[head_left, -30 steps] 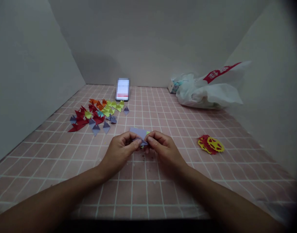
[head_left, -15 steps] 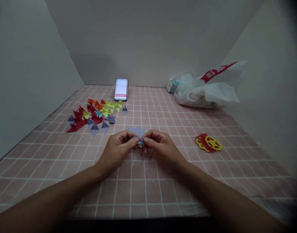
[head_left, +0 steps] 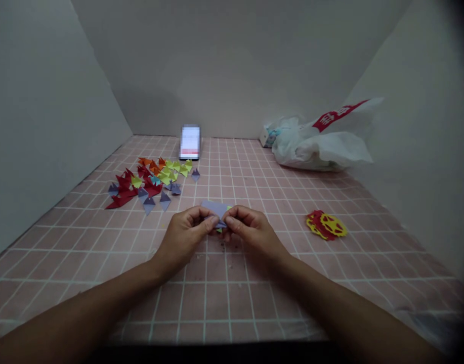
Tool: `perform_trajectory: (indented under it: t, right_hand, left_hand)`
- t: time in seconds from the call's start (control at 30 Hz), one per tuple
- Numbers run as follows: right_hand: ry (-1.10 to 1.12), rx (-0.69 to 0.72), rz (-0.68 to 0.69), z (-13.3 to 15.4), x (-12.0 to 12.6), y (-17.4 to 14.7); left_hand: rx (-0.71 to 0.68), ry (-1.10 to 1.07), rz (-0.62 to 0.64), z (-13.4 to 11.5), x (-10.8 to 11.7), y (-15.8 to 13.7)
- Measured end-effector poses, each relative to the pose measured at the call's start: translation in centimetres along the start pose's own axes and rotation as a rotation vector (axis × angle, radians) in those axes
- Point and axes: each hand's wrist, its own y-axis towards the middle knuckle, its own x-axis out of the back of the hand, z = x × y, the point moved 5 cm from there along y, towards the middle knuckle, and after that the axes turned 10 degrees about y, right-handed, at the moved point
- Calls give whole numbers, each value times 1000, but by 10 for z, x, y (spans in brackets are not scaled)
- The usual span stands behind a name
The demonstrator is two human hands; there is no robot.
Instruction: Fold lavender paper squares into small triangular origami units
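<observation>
Between my two hands, above the middle of the table, is a small piece of purple folded paper (head_left: 216, 208). My left hand (head_left: 192, 230) pinches its left side between thumb and fingers. My right hand (head_left: 250, 227) grips the right side the same way, the thumbs almost meeting at a fold. A bit of yellow-green shows at the paper's right edge and below the fingers; whether it is part of the same piece I cannot tell. Fingers hide most of the lower part of the paper.
Folded paper figures (head_left: 152, 182) in red, orange, yellow, purple and blue lie at the left. A lit phone (head_left: 190, 142) stands behind them. Red and yellow cut-out discs (head_left: 326, 225) are at the right, with a white plastic bag (head_left: 315, 146) beyond, on a pink checked tablecloth (head_left: 216, 303).
The whole view has shifted slightly, so things sit a little lower. Both hands keep their pinch on the purple paper, with only a small movement of the fingers at the fold.
</observation>
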Motion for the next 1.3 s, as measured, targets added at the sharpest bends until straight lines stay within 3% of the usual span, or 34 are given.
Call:
perform_trajectory:
  t: [0.33, 0.87, 1.1, 1.3]
  right_hand:
    - [34, -38, 72, -3, 2, 3]
    - [-418, 188, 9, 12, -3, -5]
    - [13, -53, 73, -4, 2, 1]
    - [99, -60, 150, -9, 4, 6]
  left_hand:
    - [-13, -7, -6, -2, 0, 0]
    - [10, -26, -17, 2, 0, 0]
    - [17, -51, 28, 0, -2, -1]
    - [2, -50, 19, -2, -2, -1]
